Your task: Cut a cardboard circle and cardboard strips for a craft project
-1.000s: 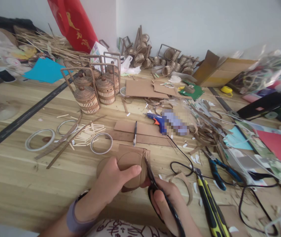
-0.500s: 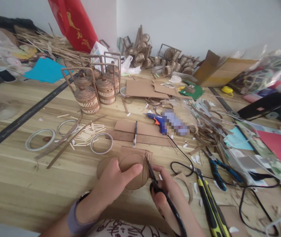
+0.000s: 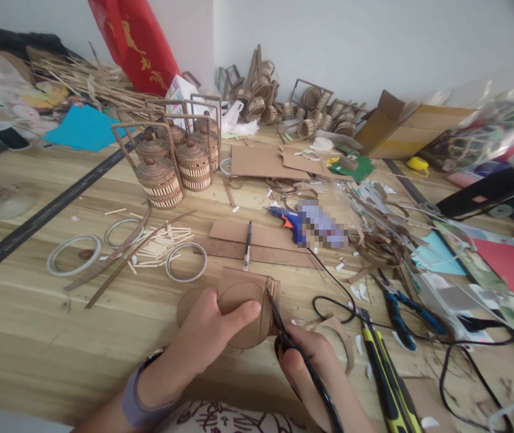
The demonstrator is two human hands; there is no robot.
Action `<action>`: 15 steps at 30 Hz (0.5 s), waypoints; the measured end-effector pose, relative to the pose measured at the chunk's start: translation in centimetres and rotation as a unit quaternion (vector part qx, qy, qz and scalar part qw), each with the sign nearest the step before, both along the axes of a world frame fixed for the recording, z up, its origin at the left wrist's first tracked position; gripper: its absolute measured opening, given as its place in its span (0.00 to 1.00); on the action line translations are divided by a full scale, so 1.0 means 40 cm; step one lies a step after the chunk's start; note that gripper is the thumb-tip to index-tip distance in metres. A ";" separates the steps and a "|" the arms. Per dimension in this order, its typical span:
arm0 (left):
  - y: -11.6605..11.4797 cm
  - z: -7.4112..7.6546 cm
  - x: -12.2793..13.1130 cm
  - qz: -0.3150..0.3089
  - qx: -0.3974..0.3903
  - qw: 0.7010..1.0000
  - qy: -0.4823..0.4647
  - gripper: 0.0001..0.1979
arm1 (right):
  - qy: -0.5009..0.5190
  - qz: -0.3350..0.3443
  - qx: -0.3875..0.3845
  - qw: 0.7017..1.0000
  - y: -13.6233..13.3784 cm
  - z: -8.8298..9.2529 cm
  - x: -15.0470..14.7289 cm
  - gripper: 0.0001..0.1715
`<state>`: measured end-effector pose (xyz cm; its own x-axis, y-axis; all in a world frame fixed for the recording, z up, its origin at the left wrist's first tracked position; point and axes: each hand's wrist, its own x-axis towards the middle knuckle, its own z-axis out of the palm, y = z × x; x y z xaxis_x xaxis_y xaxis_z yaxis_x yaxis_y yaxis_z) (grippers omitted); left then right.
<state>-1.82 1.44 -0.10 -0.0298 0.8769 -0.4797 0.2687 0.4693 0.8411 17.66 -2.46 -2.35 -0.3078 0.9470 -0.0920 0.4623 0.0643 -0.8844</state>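
Note:
A piece of brown cardboard with circles drawn on it is pinched in my left hand, the thumb lying flat across a drawn circle. My right hand is wrapped round black-handled scissors. Their blades lie at the cardboard's right side, along the circle's edge. The lower part of the sheet has a rounded outline, and another rounded part shows left of my fingers. A pen lies just beyond, on flat cardboard strips.
Rolls of tape and short wooden sticks lie left. Lidded miniature baskets stand behind them. To the right are a blue glue gun with its cord, pliers, a yellow-black utility knife and cardboard scraps.
The fingers of my right hand have curled in, and the scissor blades look closer together. My left hand and the cardboard have barely moved.

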 end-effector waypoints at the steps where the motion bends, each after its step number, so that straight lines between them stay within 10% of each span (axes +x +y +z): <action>1: 0.000 0.000 0.000 -0.004 -0.011 1.000 0.002 0.27 | 0.000 -0.001 -0.002 1.000 -0.001 -0.001 0.000 0.45; 15: 0.002 -0.005 -0.003 -0.013 -0.004 1.000 -0.023 0.30 | -0.003 0.007 -0.043 0.999 -0.007 0.008 0.007 0.46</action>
<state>-1.94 1.53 -0.29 0.0152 0.8731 -0.4873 0.2414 0.4697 0.8492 17.94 -2.74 -2.03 -0.3208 0.9309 -0.1745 0.4680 -0.0044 -0.8837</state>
